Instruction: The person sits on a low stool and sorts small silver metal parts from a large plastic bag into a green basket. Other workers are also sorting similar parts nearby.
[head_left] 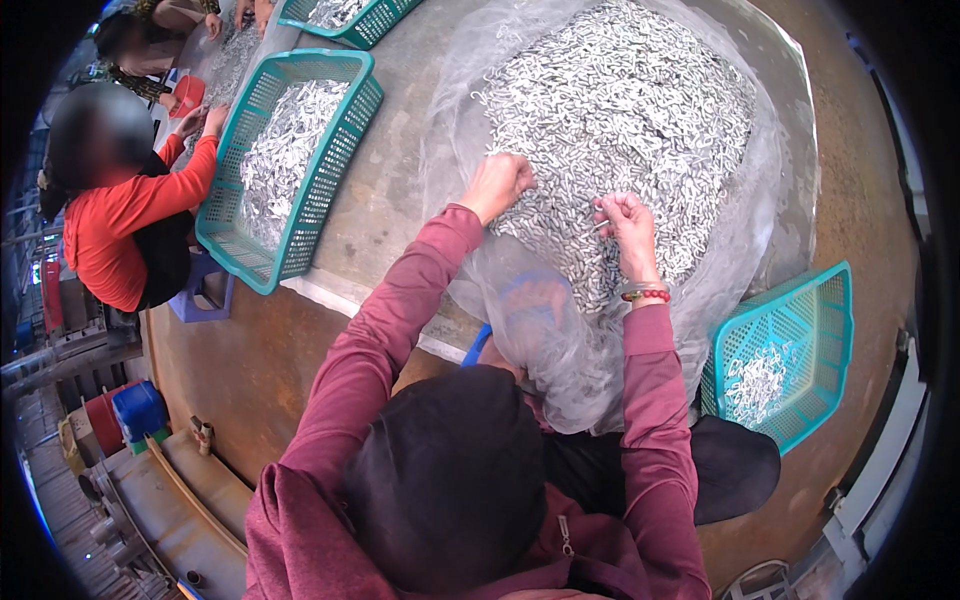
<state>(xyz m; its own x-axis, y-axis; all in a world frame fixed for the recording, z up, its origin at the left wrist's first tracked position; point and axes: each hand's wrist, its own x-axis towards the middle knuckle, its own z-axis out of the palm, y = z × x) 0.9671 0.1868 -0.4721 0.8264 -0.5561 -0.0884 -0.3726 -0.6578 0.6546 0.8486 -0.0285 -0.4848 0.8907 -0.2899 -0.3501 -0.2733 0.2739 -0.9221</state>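
Note:
A broad heap of small silvery-white curved pieces (630, 110), too small to name for certain, lies on a sheet of translucent plastic mesh (560, 350) in front of me. My left hand (503, 185) is at the heap's near left edge, its fingers curled down and closed; what they hold, if anything, is hidden. Above the heap's near side, my right hand (630, 228) has thumb and fingers pinched together on what looks like one small silvery piece (603, 225). A red bead bracelet (646, 295) circles my right wrist.
A green plastic basket (840, 330) at my right holds some thin whitish pieces. Another green basket (365, 110), larger, stands at left with silvery pieces. A person in orange (130, 220) works beyond it, near a purple stool (203, 290). More people's hands show at far left.

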